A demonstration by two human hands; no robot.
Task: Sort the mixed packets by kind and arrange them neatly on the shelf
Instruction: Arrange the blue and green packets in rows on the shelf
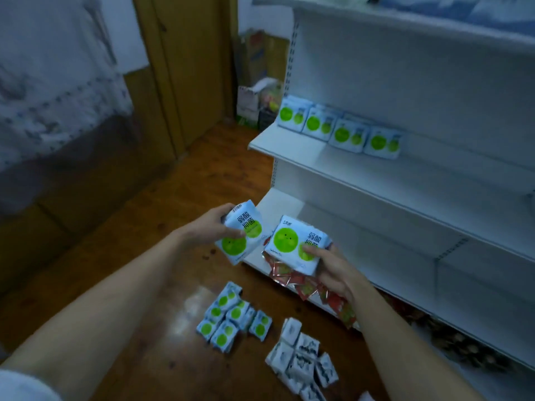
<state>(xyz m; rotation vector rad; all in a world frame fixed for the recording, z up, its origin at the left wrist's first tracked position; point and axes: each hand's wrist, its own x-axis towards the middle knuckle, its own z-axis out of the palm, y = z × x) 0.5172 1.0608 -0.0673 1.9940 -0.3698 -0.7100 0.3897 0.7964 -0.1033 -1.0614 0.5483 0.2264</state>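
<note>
Head view: your left hand [212,227] grips green-dot packet [241,235], fingers curled round it; your right hand [333,269] pinches second green-dot packet [298,244] at 3 o'clock; shelf [289,151] at 1 o'clock.

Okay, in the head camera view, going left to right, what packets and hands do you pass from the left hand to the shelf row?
Left hand → its green-dot packet → green-dot packet in the right hand → row of green-dot packets on the shelf.
</note>
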